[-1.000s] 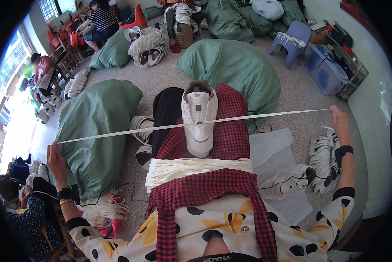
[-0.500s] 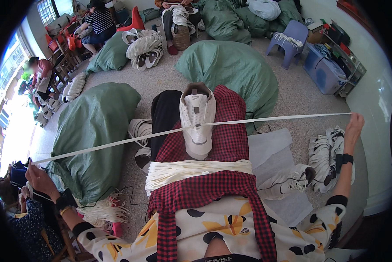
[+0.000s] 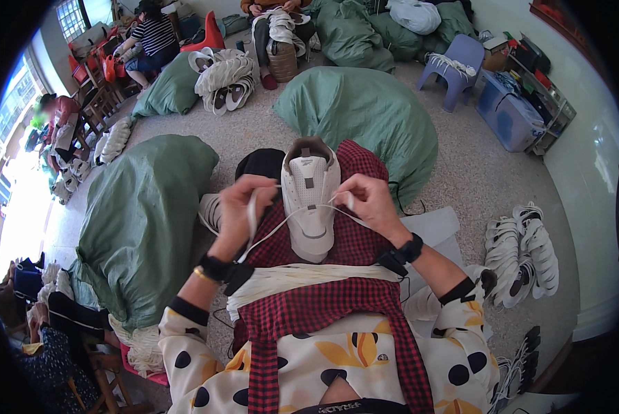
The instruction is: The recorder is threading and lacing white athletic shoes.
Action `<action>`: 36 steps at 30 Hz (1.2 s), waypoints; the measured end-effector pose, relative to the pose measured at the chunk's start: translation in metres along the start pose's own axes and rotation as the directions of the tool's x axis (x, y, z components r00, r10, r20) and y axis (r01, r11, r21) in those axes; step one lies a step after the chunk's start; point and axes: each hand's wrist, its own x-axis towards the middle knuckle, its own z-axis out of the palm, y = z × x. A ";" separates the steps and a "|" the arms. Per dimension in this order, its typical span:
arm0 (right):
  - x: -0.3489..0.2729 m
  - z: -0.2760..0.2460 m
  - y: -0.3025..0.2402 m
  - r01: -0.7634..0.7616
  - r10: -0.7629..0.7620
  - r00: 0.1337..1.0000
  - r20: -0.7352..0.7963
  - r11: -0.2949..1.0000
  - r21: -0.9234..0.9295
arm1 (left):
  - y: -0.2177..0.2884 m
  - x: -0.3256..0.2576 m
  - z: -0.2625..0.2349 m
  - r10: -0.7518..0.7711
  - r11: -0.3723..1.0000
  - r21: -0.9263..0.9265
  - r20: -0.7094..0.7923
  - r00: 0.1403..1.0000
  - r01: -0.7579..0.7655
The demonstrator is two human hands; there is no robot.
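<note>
A white sneaker (image 3: 313, 238) with a brown-lined collar lies on my lap, toe toward me, on a red-and-black checked apron (image 3: 309, 303). One white shoelace (image 3: 275, 228) crosses its front and hangs in a loop on the left side. My left hand (image 3: 244, 207) pinches the lace beside the shoe's left edge, with a stretch of it hanging below the fingers. On the right edge, my right hand (image 3: 366, 203) is closed on the lace near the eyelets. A thick bundle of white laces (image 3: 282, 281) lies across my lap below the toe.
Big green sacks stand at left (image 3: 144, 221) and ahead (image 3: 364, 124). Stacked white shoes (image 3: 520, 252) lie on the floor at right, near a paper sheet (image 3: 433, 231). Farther off are a purple chair (image 3: 454, 69), a plastic bin (image 3: 506, 110) and several seated people.
Both hands have come in from far out at the sides, where they held the lace stretched straight across the shoe. Now they are close beside the shoe and the lace hangs slack.
</note>
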 end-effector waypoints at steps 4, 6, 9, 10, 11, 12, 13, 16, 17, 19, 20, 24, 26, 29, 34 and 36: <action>0.009 0.003 0.006 -0.024 0.049 0.992 0.114 0.976 -0.216 | -0.029 -0.002 0.017 -0.092 0.996 0.008 0.149 0.984 0.092; 0.007 0.003 0.006 -0.032 0.051 0.995 0.082 0.976 -0.213 | -0.029 -0.003 0.017 -0.134 0.991 0.013 0.147 0.980 0.134; 0.006 0.004 0.012 -0.022 0.025 1.000 0.013 0.985 -0.170 | -0.023 -0.006 0.021 -0.169 0.985 -0.009 0.134 0.976 0.172; 0.006 0.006 0.014 -0.003 -0.001 1.000 -0.029 0.992 -0.126 | -0.023 -0.007 0.020 -0.176 0.984 0.000 0.143 0.974 0.178; 0.006 0.008 0.013 -0.004 0.001 1.000 -0.021 0.992 -0.128 | -0.023 -0.007 0.018 -0.181 0.983 0.011 0.146 0.973 0.182; 0.004 0.010 0.010 0.011 -0.016 0.999 -0.028 0.989 -0.150 | -0.022 -0.007 0.016 -0.199 0.980 0.033 0.155 0.968 0.196; 0.003 0.011 0.007 0.027 -0.033 0.999 -0.035 0.985 -0.173 | -0.021 -0.007 0.015 -0.200 0.980 0.029 0.147 0.969 0.198; 0.001 0.012 0.006 0.080 -0.081 0.997 0.003 0.973 -0.215 | -0.014 -0.006 0.017 -0.224 0.974 0.027 0.191 0.956 0.223; 0.001 0.012 0.004 0.077 -0.077 0.997 0.009 0.974 -0.214 | -0.014 -0.005 0.016 -0.228 0.973 0.025 0.186 0.956 0.228; 0.003 0.010 0.000 0.020 -0.009 0.999 0.050 0.976 -0.217 | -0.013 -0.005 0.013 -0.225 0.974 0.064 0.224 0.948 0.216; 0.005 0.009 0.001 0.018 -0.007 0.999 0.053 0.976 -0.217 | -0.012 -0.005 0.013 -0.227 0.974 0.063 0.221 0.948 0.219; 0.014 0.017 -0.006 0.107 -0.074 0.991 0.116 0.943 -0.315 | -0.008 -0.010 0.014 -0.239 0.971 0.054 0.203 0.950 0.233; 0.021 0.031 -0.006 0.384 -0.330 0.923 0.196 0.774 -0.503 | -0.004 -0.013 0.016 -0.257 0.966 0.044 0.168 0.952 0.253; 0.023 0.027 0.002 0.368 -0.309 0.930 0.200 0.767 -0.527 | -0.004 -0.016 0.021 -0.290 0.957 0.038 0.151 0.945 0.287; 0.018 0.020 -0.007 0.050 0.002 0.989 0.146 0.935 -0.350 | -0.009 -0.017 0.026 -0.273 0.951 0.176 0.101 0.957 0.253; 0.017 0.019 -0.006 0.042 0.012 0.988 0.153 0.937 -0.347 | -0.003 -0.015 0.028 -0.285 0.938 0.229 0.075 0.956 0.262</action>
